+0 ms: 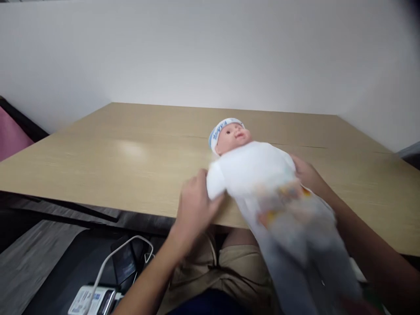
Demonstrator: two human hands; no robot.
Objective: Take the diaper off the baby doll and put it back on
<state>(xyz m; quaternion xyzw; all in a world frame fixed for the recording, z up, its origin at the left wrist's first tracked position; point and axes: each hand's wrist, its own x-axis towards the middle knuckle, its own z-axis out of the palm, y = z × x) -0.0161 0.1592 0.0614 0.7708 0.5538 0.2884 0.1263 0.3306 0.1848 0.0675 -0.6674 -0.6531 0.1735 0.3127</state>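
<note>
A baby doll [259, 164] lies face up, its head and upper body over the table and its legs slanting down past the front edge towards me. It wears a white and blue cap [215, 136], a white short-sleeved top and pale trousers [305, 267]; the lower part is blurred. My left hand [196, 201] is closed around the sleeve at the doll's left-side arm as I see it. On the opposite side, my right hand [305, 173] wraps the other arm, its fingertips hidden behind the doll.
The wooden table [98, 162] reaches back to a white wall [203, 52]. Below its front edge at left, a black chair seat [65, 267] bears a white boxy device [88, 299], a cable [106, 262] and a dark phone-like object [124, 262]. Something pink [13, 131] stands far left.
</note>
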